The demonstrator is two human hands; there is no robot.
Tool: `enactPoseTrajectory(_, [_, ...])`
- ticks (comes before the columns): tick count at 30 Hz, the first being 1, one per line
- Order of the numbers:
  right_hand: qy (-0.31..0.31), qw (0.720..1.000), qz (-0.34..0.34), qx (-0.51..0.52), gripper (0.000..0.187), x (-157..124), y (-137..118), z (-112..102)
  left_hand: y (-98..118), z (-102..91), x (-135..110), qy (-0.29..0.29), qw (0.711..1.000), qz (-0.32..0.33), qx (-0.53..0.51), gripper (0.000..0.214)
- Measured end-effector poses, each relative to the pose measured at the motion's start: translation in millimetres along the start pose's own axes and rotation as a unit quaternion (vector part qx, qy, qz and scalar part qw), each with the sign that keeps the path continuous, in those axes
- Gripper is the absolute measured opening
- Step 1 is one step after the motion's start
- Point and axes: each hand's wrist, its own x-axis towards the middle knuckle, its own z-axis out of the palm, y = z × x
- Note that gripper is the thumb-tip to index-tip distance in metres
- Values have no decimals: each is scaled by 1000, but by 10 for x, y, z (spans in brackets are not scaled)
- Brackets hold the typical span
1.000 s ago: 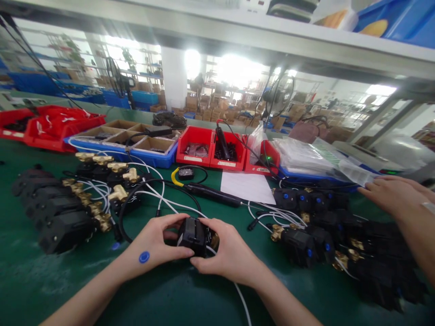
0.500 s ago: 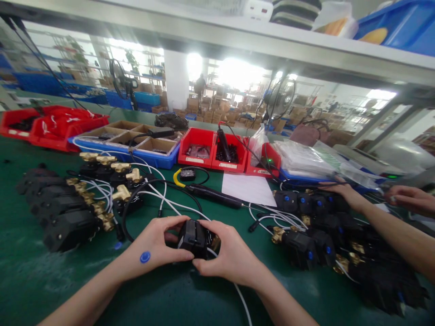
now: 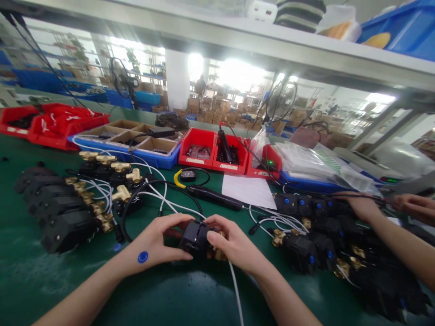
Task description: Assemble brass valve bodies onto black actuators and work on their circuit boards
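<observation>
Between my two hands is a black boxy valve unit (image 3: 195,237) with a brass fitting (image 3: 220,249) and a white cable (image 3: 237,287) running down toward me. My left hand (image 3: 163,242) curls around its left side, fingers behind and thumb in front. From the right, my right hand (image 3: 231,244) grips the unit near the brass end, its thumb pressed on the front edge. A small round blue cap (image 3: 142,256) rests on the back of my left hand. Beyond the unit lies a black electric screwdriver (image 3: 215,197) with a yellow cord end.
Similar units with brass fittings stand in rows at left (image 3: 66,217) and right (image 3: 301,253). Red bins (image 3: 196,160) and a blue divided tray (image 3: 159,159) line the back. White paper (image 3: 249,190) lies mid-table. At right, another person's hands (image 3: 365,206) work among units.
The valve unit has turned and tilted in my hands, bringing the brass fitting into clearer view. My right thumb has moved up onto its front. The other person's hands have shifted right.
</observation>
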Motion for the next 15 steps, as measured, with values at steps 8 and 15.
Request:
enactPoseTrajectory(8, [41, 999, 17, 1, 48, -15, -105, 141, 43, 67, -15, 15, 999, -28, -26, 46])
enactPoseTrajectory(15, [25, 999, 46, 13, 35, -28, -78, 149, 64, 70, -28, -52, 993, -84, -59, 47])
